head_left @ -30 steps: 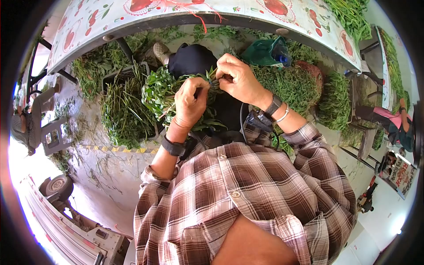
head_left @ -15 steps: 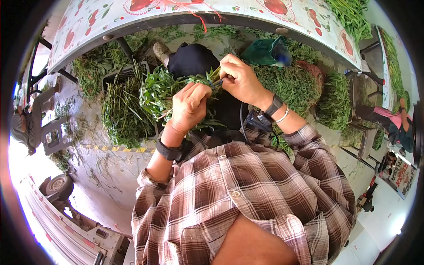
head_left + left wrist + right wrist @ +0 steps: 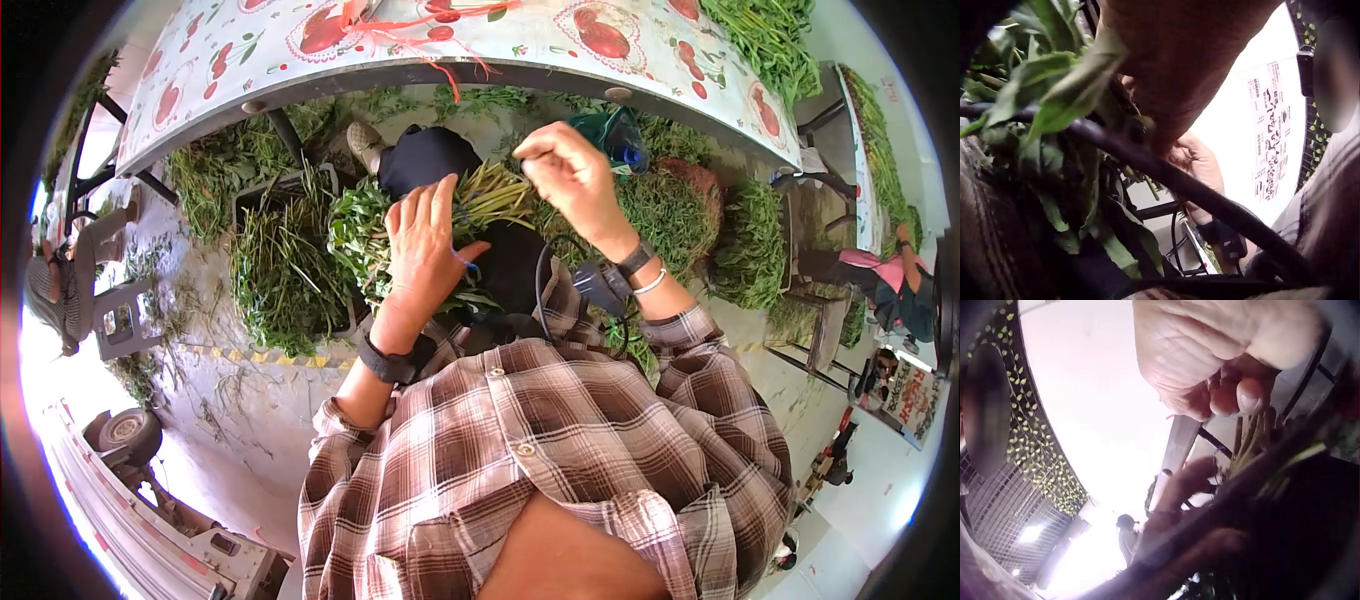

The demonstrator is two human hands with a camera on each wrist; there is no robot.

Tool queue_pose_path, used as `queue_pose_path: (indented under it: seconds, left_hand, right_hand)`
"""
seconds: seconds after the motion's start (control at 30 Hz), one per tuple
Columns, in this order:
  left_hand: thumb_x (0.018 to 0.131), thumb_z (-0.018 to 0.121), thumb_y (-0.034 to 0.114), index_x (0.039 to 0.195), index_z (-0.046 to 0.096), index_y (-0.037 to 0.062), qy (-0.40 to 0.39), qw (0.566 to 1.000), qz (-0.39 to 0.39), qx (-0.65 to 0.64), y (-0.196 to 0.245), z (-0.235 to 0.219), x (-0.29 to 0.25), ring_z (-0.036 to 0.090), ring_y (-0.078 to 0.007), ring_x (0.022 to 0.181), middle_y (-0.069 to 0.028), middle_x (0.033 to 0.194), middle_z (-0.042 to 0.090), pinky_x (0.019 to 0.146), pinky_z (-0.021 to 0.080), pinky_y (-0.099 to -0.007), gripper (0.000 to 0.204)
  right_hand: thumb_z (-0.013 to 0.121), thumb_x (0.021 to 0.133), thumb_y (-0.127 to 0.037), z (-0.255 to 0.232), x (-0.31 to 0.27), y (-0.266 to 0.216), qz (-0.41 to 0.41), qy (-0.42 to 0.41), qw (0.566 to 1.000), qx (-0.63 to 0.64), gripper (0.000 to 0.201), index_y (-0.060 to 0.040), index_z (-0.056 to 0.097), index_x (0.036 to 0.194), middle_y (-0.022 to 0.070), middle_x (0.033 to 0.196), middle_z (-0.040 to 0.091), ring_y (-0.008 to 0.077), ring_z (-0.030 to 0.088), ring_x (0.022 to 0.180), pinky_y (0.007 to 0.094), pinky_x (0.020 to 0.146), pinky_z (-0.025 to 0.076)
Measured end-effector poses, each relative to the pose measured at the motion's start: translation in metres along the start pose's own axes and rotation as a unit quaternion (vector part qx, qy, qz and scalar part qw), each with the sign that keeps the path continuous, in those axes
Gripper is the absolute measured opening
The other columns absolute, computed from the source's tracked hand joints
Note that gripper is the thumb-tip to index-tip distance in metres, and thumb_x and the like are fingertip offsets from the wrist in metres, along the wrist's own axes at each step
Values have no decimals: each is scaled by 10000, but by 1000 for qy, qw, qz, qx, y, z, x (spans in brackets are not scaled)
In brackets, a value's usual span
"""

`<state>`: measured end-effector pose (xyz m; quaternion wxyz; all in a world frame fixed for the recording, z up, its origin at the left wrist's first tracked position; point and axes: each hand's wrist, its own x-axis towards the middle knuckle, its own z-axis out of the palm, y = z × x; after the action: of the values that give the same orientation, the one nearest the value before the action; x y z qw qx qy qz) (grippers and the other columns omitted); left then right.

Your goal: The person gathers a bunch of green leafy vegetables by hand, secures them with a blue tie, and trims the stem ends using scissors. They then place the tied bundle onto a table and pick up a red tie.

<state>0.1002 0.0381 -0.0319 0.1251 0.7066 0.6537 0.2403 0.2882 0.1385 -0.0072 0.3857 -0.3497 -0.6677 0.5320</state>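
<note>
A bunch of leafy green stems [image 3: 498,195] lies across the person's lap, cut ends toward the right and leaves [image 3: 1054,81] toward the left. My left hand [image 3: 428,245] rests over its middle, fingers straight and thumb spread toward the lap. A thin blue tie [image 3: 464,258] shows beside that thumb. Raised to the right of the stem ends, my right hand [image 3: 575,185] has loosely bent fingers and is apart from the bunch. Nothing shows in its grasp in the head view; the right wrist view has its curled fingertips [image 3: 1249,400] overlapping the stems.
A dark crate [image 3: 240,205] heaped with greens stands left of the lap. Ahead is a table [image 3: 500,45] with a fruit-print cover and red strings [image 3: 410,40]. A green container [image 3: 620,140] and piled greens [image 3: 655,215] sit at right. A black cable [image 3: 540,285] hangs near the waist.
My right hand has left the stems and moved up and right. The left hand has gone from curled fingers to straight ones laid on the bunch. The stem ends now show uncovered.
</note>
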Motion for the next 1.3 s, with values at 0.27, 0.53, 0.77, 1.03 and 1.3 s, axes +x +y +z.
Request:
queue_pose_path:
  seconds: [0.27, 0.53, 0.77, 1.03, 1.3]
  left_hand:
    - [669, 781, 213, 1206, 503, 21, -16, 999, -10, -32, -13, 7, 8, 507, -355, 1046, -151, 1081, 548, 890, 417, -424, 634]
    - [726, 778, 255, 1202, 533, -61, -27, 978, -55, -200, -29, -18, 11, 540, -350, 1096, -197, 1142, 583, 958, 416, -395, 622]
    - [651, 824, 242, 1185, 520, -24, 2, 987, -53, -149, -27, -9, 3, 519, -388, 1101, -209, 1150, 561, 946, 421, -435, 670]
    - [666, 814, 200, 1057, 587, 11, 2, 979, -70, -190, -35, -10, 2, 631, -336, 877, -157, 958, 643, 781, 502, -382, 490]
    - [719, 778, 152, 1056, 633, 20, 135, 875, -207, -416, -74, -69, -24, 608, -135, 822, -35, 944, 676, 788, 474, -288, 390]
  right_hand:
    - [597, 923, -133, -35, -5, 14, 44, 65, 996, -33, 165, -20, 634, 1037, -26, 912, 543, 33, 480, 709, 198, 635, 429]
    - [831, 690, -380, 0, -1, 9, 19, -142, 989, -24, 974, -152, 285, 1464, 91, 1378, 410, 209, 444, 1205, 367, 983, 396]
    - [705, 808, -113, 49, 15, 17, -115, -119, 982, -87, 429, -62, 516, 1189, 116, 1175, 474, 223, 493, 1119, 345, 967, 396]
    - [714, 831, -264, 35, 20, -8, -158, -181, 960, -143, 506, -28, 501, 1225, 143, 1211, 485, 286, 513, 1101, 370, 966, 408]
    - [631, 879, -106, -10, 63, -60, -153, -66, 971, -172, 307, -4, 579, 1164, 83, 1047, 611, 153, 581, 924, 281, 795, 484]
